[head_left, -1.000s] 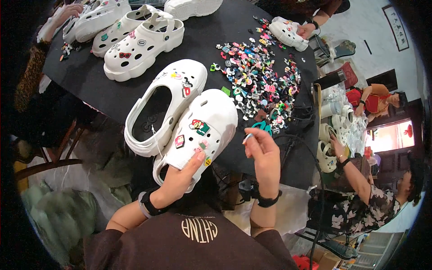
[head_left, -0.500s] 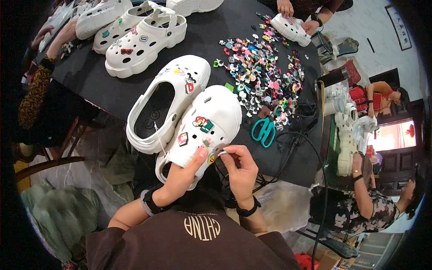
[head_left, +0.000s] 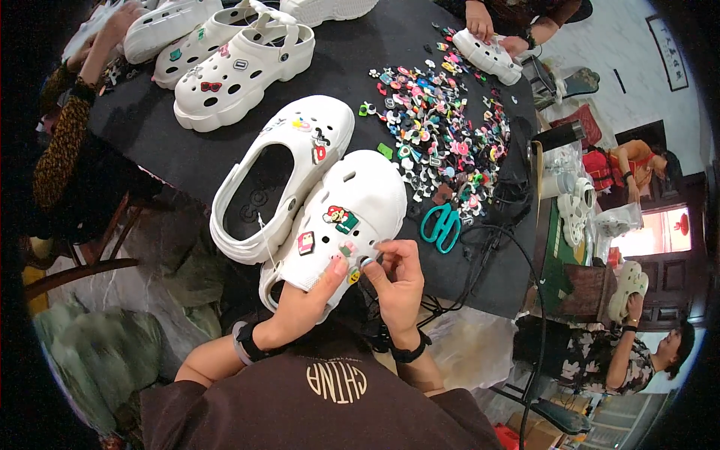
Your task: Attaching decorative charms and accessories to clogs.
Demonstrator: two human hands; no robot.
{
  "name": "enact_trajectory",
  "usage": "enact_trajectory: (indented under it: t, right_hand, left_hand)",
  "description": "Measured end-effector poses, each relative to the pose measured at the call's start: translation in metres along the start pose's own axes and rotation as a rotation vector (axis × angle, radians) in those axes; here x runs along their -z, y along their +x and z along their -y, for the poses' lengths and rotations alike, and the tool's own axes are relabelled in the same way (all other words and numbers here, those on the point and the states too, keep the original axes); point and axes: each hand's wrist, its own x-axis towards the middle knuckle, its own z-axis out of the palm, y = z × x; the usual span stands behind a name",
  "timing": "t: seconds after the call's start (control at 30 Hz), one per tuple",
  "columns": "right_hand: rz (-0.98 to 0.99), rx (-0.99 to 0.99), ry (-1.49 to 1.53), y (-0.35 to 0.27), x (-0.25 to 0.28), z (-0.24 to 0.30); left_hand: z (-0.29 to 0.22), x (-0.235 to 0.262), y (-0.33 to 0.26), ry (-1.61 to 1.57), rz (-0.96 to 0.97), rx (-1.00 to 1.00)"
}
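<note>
A white clog (head_left: 352, 214) with several small charms on its top lies at the near edge of the black table (head_left: 150, 127). My left hand (head_left: 304, 300) grips its near end from below, thumb on the upper. My right hand (head_left: 397, 281) pinches a small charm (head_left: 369, 262) against the clog's top by a hole. A second white clog (head_left: 281, 169) with charms lies touching it on the left. A heap of coloured charms (head_left: 435, 135) spreads across the table beyond them.
Teal scissors (head_left: 442, 225) lie right of the clog. More white clogs (head_left: 240, 67) stand at the far left. Other people's hands work at the far edge (head_left: 480, 19) and left (head_left: 112, 30). A seated person (head_left: 622, 360) holds a clog at right. Black cables (head_left: 480, 247) hang off the table.
My right hand came down from beside the scissors with a small charm to the clog's top. The left hand kept its hold on the clog.
</note>
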Motion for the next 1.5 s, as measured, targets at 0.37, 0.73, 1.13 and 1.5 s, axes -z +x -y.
enact_trajectory:
  t: [0.37,0.73,1.13,1.5]
  right_hand:
    - [0.276,-0.047,0.028,0.032,0.009,0.004]
    - [0.377,0.094,-0.421,0.054,0.008,0.033]
    - [0.268,0.122,-0.551,0.044,-0.008,0.032]
    - [0.133,0.060,-0.074,0.040,-0.013,0.009]
  left_hand:
    - [0.004,0.018,0.002,0.094,0.066,-0.031]
    - [-0.002,0.033,0.008,0.218,0.202,-0.076]
    - [0.007,0.036,0.006,0.231,0.123,-0.103]
    - [0.009,0.003,0.007,0.271,-0.071,-0.217]
